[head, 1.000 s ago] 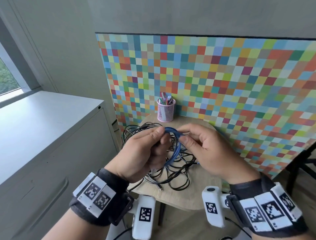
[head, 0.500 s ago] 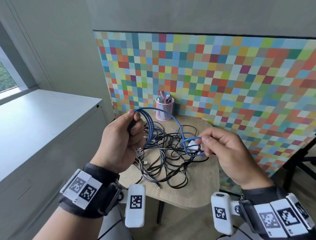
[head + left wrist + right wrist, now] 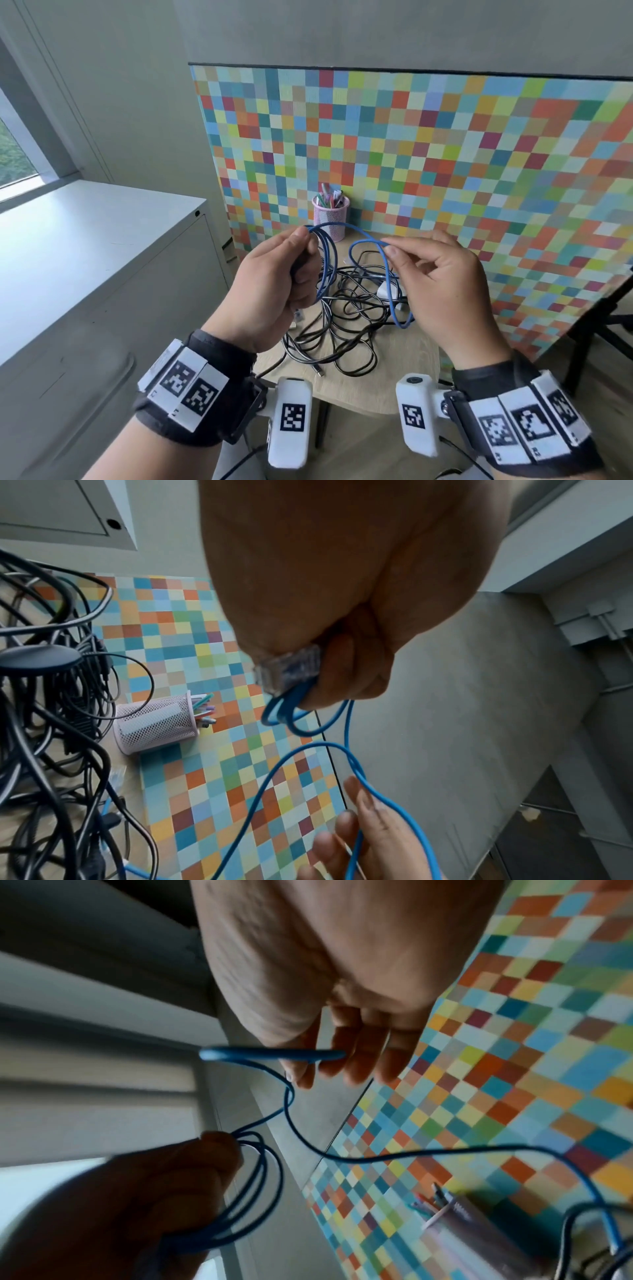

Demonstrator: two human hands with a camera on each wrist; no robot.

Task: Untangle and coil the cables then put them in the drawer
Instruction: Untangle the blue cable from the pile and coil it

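Note:
A blue cable (image 3: 388, 281) is held up over the small wooden table (image 3: 404, 373). My left hand (image 3: 301, 253) grips several coiled loops of it, together with its clear plug (image 3: 291, 669). My right hand (image 3: 394, 250) pinches a fresh loop of the same blue cable (image 3: 274, 1055) between thumb and fingers, a hand's width right of the left hand. The cable's free part (image 3: 479, 1150) hangs down to the table. Beneath both hands lies a tangle of black cables (image 3: 342, 329) with a white adapter (image 3: 387, 289) in it.
A pink mesh pen cup (image 3: 330, 221) stands at the table's back edge against a multicoloured checkered panel (image 3: 445, 171). A grey metal cabinet (image 3: 85, 274) with a recessed handle stands to the left. A dark chair frame (image 3: 603, 325) is at the right.
My right hand has risen from low over the tangle and come toward the left hand, carrying a new blue loop. The left hand has kept its grip on the coil.

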